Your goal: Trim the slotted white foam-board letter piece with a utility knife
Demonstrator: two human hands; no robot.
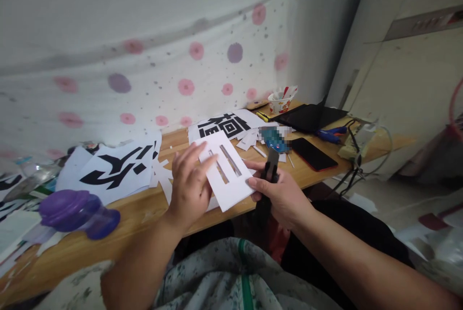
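A white paper sheet (213, 172) with two long cut-out slots is tilted above the desk front. My right hand (285, 199) pinches its right corner between thumb and fingers. The same hand also grips a long black tool (266, 189), perhaps a cutter; its exact kind is unclear. My left hand (191, 182) is at the sheet's left edge, fingers spread, the index finger reaching across the paper by the shorter slot. Where its thumb rests is hidden. Behind lie printed sheets with bold black characters (121, 165) (226, 127) and white paper scraps (248, 140).
On the wooden desk (144, 208), a purple-lidded container (68, 208) stands left. At right are a phone (314, 153), a black laptop-like device (307, 117), blue-handled pliers (331, 134), a cup of small items (281, 101) and a power strip with cables (361, 136).
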